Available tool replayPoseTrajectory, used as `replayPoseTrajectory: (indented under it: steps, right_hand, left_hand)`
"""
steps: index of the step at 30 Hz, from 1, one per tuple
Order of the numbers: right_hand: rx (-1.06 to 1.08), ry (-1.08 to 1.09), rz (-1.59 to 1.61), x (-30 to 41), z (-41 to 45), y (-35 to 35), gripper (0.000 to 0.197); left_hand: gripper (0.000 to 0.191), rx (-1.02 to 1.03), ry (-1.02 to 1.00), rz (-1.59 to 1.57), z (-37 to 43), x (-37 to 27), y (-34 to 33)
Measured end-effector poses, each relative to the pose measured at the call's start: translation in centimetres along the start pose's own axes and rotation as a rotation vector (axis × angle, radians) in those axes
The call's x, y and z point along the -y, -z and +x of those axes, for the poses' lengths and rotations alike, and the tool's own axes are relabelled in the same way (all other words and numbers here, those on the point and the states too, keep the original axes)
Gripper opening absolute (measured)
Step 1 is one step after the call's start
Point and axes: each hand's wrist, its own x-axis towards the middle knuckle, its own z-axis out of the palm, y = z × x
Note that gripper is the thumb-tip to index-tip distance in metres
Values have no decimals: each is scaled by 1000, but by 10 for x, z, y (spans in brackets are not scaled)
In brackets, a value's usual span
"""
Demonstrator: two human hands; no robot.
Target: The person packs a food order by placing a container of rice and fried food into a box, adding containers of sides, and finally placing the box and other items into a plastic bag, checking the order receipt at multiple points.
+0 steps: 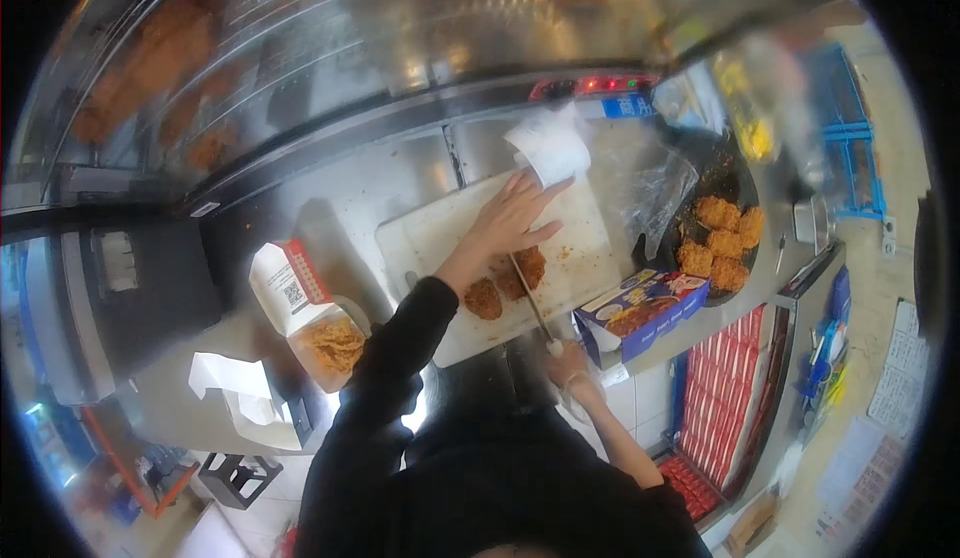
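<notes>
My right hand (566, 367) grips the handle of a knife (534, 299), whose blade lies across a piece of breaded fried food (521, 273) on a white cutting board (427, 239). Another fried piece (483, 299) rests just left of it. My left hand (517, 213) reaches over the board above the blade, fingers spread, beside a white paper or tissue roll (559, 149) at the board's back edge. Whether the fingertips touch the paper is unclear. Crumbs lie on the board's right part.
Right of the board stand a purple printed carton (645, 310), a crumpled clear plastic bag (660, 190) and a dark round tray holding several fried pieces (724, 243). On the left are an open box of fried food (330, 344) and an open white box (251, 400). A glass-fronted display (300, 55) runs behind.
</notes>
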Motion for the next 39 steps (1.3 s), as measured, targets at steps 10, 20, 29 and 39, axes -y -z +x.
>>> replayPoseTrajectory:
  steps: [10,20,29,39]
  right_hand:
    - [180,-168,363,36,-16,52,26]
    - [283,-238,533,0,6,5,16]
    - [226,-88,108,104,-53,34,33]
    - [250,-266,381,45,-38,-50,29]
  left_hand:
    - [58,58,-166,-103,51,-19,24]
    - [52,158,-167,-86,42,12,-23]
    - [51,-55,-67,-34,-30,-16,75]
    - [55,-32,-63,12,-33,25,12]
